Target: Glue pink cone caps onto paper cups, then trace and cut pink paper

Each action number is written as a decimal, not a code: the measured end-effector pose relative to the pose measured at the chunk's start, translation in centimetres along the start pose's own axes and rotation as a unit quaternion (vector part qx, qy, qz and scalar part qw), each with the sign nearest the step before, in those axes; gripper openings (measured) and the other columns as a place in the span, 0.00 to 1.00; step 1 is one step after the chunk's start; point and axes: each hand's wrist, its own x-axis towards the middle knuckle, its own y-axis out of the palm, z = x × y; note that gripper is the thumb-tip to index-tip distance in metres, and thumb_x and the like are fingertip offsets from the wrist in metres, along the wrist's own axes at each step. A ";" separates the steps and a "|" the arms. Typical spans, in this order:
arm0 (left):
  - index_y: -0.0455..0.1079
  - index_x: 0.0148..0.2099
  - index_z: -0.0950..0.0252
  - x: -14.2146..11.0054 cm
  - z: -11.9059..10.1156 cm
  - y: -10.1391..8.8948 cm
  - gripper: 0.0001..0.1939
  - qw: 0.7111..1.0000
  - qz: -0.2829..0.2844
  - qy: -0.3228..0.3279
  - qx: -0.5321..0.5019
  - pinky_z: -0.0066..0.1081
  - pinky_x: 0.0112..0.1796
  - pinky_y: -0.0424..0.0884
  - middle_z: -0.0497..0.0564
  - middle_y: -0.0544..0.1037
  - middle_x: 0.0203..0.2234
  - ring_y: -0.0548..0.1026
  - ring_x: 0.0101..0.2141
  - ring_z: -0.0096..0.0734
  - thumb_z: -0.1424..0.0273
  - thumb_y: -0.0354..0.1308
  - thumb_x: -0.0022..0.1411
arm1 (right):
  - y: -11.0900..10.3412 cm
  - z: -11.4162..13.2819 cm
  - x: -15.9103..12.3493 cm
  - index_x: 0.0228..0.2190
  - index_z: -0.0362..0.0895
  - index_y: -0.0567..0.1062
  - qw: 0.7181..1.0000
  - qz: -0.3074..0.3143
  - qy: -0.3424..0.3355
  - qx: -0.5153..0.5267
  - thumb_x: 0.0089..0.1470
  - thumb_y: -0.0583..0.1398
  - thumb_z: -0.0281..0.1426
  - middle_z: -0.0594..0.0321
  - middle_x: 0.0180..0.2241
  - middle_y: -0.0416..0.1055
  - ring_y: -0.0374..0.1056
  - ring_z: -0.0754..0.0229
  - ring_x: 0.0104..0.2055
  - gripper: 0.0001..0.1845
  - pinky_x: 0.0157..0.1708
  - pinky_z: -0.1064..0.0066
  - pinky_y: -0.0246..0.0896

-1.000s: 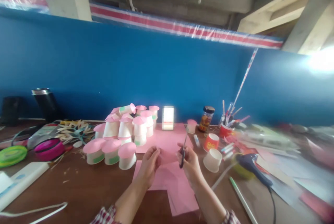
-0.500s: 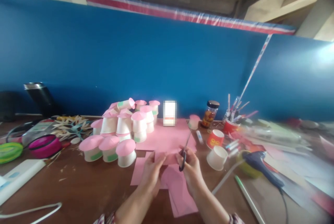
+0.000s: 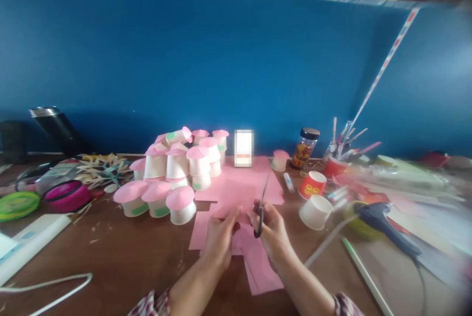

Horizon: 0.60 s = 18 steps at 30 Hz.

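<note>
My left hand (image 3: 220, 237) is closed, with a piece of pink paper (image 3: 226, 209) pinched between thumb and fingers. My right hand (image 3: 272, 227) grips a pair of scissors (image 3: 260, 217), blades pointing up and away from me; its thumb and fingertips are close to the held paper's edge. Below both hands, more pink paper sheets (image 3: 263, 272) lie overlapped on the brown table. Beyond them spreads a larger pink sheet (image 3: 254, 178). To the left, several white paper cups with pink cone tops (image 3: 180, 198) stand in rows and stacks.
Right of my hands are a white cup (image 3: 315, 213), a red cup (image 3: 312, 185), a blue hot glue gun (image 3: 391, 225) and a pale green stick (image 3: 365, 272). A lidded jar (image 3: 305, 149) stands behind. At left lie a power strip (image 3: 35, 242) and a pink round case (image 3: 68, 195).
The view has tilted down, so the table things sit higher in the picture. My left hand has shifted its hold on the pink paper; the scissors stay in my right hand.
</note>
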 end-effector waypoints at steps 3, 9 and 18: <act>0.74 0.32 0.69 0.2 -1.4 -0.1 0.17 0.999 -0.038 0.015 -0.034 0.23 0.25 0.67 0.47 0.76 0.24 0.70 0.23 0.22 0.65 0.72 0.40 | -0.3 -0.1 -0.3 0.42 0.44 0.70 0.994 0.057 -0.026 -0.085 0.48 0.64 0.41 0.67 0.26 0.63 0.58 0.65 0.28 0.21 0.25 0.76 0.55; 0.72 0.36 0.65 0.7 -2.8 -0.6 0.20 0.991 -0.089 0.036 -0.096 0.22 0.24 0.67 0.45 0.75 0.26 0.68 0.22 0.20 0.66 0.72 0.39 | -0.3 -0.1 -1.3 0.45 0.44 0.72 0.952 0.147 -0.071 -0.260 0.54 0.60 0.39 0.68 0.23 0.64 0.57 0.65 0.25 0.18 0.26 0.75 0.53; 0.71 0.27 0.68 0.1 -1.9 -0.2 0.17 0.995 -0.067 0.045 -0.064 0.25 0.25 0.68 0.46 0.73 0.19 0.68 0.20 0.23 0.64 0.72 0.39 | -0.3 -0.6 -1.2 0.43 0.43 0.72 0.956 0.185 -0.060 -0.219 0.55 0.58 0.42 0.68 0.23 0.60 0.55 0.65 0.25 0.18 0.25 0.75 0.53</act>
